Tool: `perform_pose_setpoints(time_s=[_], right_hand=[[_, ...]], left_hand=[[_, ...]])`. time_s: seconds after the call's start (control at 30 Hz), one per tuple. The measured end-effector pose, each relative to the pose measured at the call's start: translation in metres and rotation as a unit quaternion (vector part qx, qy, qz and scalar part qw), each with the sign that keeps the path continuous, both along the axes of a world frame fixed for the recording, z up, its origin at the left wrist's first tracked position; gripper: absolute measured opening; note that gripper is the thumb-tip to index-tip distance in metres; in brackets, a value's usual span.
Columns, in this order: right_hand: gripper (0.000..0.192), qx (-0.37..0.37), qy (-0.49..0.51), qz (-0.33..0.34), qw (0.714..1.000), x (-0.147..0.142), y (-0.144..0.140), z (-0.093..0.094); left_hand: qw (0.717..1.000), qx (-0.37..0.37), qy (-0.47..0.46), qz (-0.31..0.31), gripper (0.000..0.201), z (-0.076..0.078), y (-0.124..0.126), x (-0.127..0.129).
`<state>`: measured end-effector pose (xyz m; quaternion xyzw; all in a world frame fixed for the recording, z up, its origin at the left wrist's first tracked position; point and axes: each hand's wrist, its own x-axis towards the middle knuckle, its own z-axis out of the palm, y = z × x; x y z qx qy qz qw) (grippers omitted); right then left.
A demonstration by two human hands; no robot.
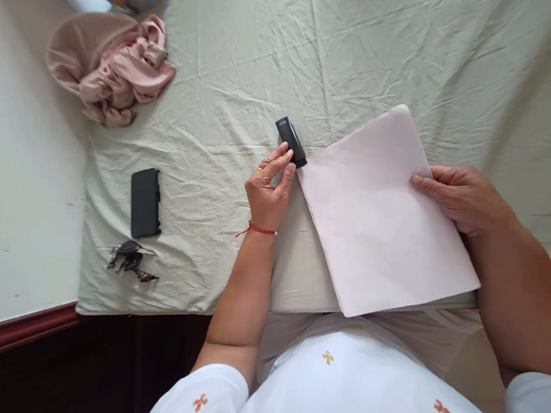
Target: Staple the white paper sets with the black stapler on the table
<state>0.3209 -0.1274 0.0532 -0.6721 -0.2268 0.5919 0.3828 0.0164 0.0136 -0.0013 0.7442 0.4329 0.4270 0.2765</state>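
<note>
While your left hand [268,189] presses its fingertips down on the black stapler [290,141] at the top left corner of the paper stack [384,212], your right hand [458,195] lies flat with fingers close together along the stack's right edge, pinning it to the cloth-covered table [362,57]. The stack sits tilted, its lower corner overhanging the table edge toward your lap. That overhang is a risk — ease off with the right hand and the sheets could fan out or slide, so they would no longer be square at the corner under the stapler. The wrinkled cloth gives a soft, uneven base, so the stapler may rock sideways under your fingers. Well apart on the left lie a black case [145,202], keys [129,259] and a pink bundle of fabric [109,67] — none of them in your way.
</note>
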Motion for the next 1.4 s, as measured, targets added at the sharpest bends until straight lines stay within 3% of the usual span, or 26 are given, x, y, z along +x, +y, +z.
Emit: perform_pose_setpoints(time_s=[0.37, 0.63, 0.9, 1.4], right_hand=[[0.017, -0.003, 0.004, 0.004, 1.000, -0.002, 0.002, 0.002], [0.019, -0.020, -0.003, -0.009, 1.000, -0.002, 0.002, 0.003], [0.014, -0.017, -0.014, -0.029, 0.999, -0.003, 0.004, 0.001], [0.014, 0.013, 0.021, 0.006, 1.000, 0.000, 0.000, -0.003]], left_hand=[[1.000, 0.021, -0.018, -0.008, 0.020, -0.010, 0.012, -0.002], [0.997, 0.065, 0.036, 0.016, 0.017, -0.013, 0.010, 0.000], [0.999, 0.029, 0.032, 0.017, 0.020, -0.013, 0.007, 0.002], [0.988, -0.048, -0.143, -0.027, 0.035, -0.018, 0.011, 0.002]])
